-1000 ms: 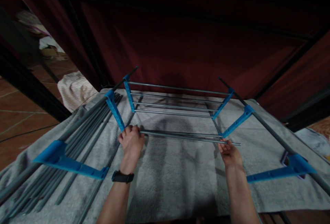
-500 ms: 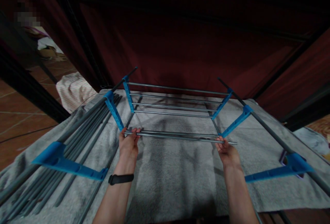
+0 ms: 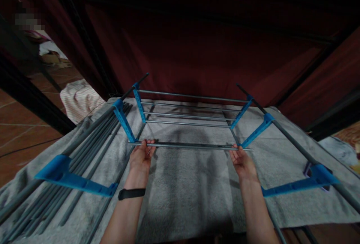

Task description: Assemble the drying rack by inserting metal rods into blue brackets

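Note:
Both of my hands hold a thin grey metal rod [image 3: 191, 146] crosswise over a partly assembled rack. My left hand [image 3: 142, 153] pinches it near the left end, beside a blue plastic bracket [image 3: 123, 120]. Close to the right end, my right hand [image 3: 240, 157] grips it near another blue bracket [image 3: 257, 130]. Whether a second rod lies right behind the held one I cannot tell. Farther back, several crossbars [image 3: 188, 116] span a pair of blue brackets. Two nearer blue brackets, left [image 3: 75, 178] and right [image 3: 300, 184], have no crossbar between them.
A bundle of grey tubes [image 3: 84, 165] lies at left on the grey blanket [image 3: 185, 195]. Dark red fabric [image 3: 191, 60] in a black frame stands behind the rack. A striped cloth [image 3: 81, 99] is at far left, and a dark purple-edged object [image 3: 308, 169] sits behind the near right bracket.
The held rod has shifted left and tilts less, its left end now past my left hand. My right hand has moved slightly left and up with it.

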`<action>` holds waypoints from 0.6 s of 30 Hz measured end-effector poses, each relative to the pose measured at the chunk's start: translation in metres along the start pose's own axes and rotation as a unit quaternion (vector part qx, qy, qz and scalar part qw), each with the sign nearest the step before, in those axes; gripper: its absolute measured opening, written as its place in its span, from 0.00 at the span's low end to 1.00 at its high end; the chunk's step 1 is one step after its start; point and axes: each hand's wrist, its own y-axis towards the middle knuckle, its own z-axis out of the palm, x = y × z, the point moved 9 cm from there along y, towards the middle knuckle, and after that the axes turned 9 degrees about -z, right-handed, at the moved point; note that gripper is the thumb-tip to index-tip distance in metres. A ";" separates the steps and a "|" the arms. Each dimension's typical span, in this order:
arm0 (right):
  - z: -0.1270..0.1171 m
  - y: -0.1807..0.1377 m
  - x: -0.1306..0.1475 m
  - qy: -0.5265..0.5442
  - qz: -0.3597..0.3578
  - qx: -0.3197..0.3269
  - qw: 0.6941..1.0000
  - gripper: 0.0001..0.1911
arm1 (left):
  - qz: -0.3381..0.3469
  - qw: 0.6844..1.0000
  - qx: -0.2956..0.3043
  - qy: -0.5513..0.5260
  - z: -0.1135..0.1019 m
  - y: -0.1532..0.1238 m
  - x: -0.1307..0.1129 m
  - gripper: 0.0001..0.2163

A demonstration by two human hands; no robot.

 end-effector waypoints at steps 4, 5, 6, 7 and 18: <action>0.018 -0.017 -0.012 0.009 0.031 0.014 0.999 0.08 | -0.020 1.000 0.000 0.011 0.003 -0.001 0.005 0.10; 0.023 -0.021 -0.015 0.010 0.035 0.021 0.999 0.08 | -0.026 1.000 0.000 0.016 0.005 -0.002 0.008 0.10; 0.028 -0.025 -0.017 0.011 0.037 0.031 0.999 0.08 | -0.036 0.999 0.001 0.022 0.006 -0.003 0.010 0.10; 0.032 -0.027 -0.020 0.012 0.038 0.042 0.998 0.07 | -0.045 0.999 0.003 0.028 0.008 -0.005 0.013 0.10; 0.035 -0.023 -0.013 0.028 0.012 0.047 0.998 0.07 | -0.063 0.997 -0.025 0.045 -0.001 0.004 0.015 0.11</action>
